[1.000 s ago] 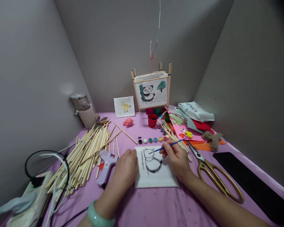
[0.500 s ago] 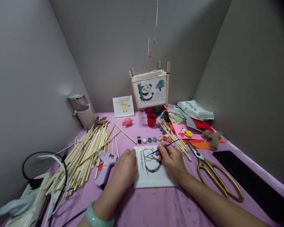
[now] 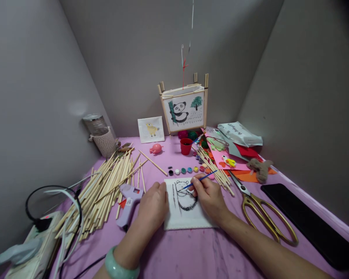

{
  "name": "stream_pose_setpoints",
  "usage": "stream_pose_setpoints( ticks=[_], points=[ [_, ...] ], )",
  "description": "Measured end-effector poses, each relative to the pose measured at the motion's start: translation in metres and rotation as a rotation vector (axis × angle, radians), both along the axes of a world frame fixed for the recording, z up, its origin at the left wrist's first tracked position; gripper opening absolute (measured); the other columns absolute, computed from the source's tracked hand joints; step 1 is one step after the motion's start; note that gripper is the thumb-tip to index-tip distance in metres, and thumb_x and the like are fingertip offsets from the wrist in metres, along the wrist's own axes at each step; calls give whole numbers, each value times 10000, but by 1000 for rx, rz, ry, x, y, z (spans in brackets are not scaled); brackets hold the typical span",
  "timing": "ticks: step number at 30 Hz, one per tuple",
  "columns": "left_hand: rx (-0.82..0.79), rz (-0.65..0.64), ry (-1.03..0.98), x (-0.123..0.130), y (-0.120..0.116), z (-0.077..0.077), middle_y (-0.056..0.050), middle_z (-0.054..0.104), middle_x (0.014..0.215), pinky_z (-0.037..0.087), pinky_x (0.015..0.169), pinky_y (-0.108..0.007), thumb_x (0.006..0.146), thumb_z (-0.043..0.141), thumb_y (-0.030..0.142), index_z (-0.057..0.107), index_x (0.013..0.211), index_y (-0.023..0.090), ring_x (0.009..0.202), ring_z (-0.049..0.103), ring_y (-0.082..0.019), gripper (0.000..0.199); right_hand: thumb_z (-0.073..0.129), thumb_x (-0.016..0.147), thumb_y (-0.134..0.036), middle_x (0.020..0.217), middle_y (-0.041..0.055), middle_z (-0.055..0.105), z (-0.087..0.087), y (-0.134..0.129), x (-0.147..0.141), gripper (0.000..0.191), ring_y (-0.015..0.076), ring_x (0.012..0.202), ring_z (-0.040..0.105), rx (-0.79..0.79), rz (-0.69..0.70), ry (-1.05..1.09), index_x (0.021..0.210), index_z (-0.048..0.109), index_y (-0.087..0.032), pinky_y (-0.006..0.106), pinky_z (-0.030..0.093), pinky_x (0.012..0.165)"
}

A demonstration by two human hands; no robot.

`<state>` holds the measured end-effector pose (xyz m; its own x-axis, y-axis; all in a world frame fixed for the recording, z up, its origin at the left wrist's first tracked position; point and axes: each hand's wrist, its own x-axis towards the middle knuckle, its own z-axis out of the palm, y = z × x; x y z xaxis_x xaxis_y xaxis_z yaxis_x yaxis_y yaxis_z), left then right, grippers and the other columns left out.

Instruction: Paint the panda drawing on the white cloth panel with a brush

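Observation:
A white canvas [image 3: 189, 221] lies flat on the purple cloth, bearing black brush lines of a panda beside upright strokes. My right hand [image 3: 208, 195] pinches a blue paintbrush [image 3: 203, 178], its tip at the panda's head. My left hand [image 3: 154, 203] rests at the canvas's left edge with its fingers together; whether it grips the edge is hidden. Small paint pots [image 3: 184, 170] stand in a row just behind the canvas. Farther back is a red cup [image 3: 186, 147] with dark liquid. A lantern [image 3: 184, 110] with a finished panda picture hangs behind.
Wooden sticks [image 3: 104, 193] and a lilac glue gun [image 3: 129, 205] lie left. Gold-handled scissors [image 3: 258, 205], a black phone-like slab [image 3: 305, 224] and a brown clay figure [image 3: 260, 169] are right. A power strip [image 3: 36, 248] with cables sits at the left front.
My right hand and the brush have shifted slightly, the brush's rear end moving left. My left hand holds its place at the canvas edge.

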<state>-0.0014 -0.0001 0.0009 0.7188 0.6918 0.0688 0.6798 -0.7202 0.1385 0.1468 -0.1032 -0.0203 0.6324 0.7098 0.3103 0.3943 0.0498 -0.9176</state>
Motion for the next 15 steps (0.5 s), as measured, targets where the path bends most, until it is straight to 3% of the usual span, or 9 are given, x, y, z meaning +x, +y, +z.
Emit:
stream_pose_setpoints(
  ticks=[15],
  points=[
    [-6, 2, 21, 0, -1, 3, -51, 599, 905, 385, 670, -293, 932, 374, 226, 564, 969, 197, 826, 602, -189, 195, 463, 917, -404, 633, 17, 678, 1, -5, 6, 261, 156, 521, 612, -32, -72, -115, 800, 575, -199, 255, 458, 544]
  ],
)
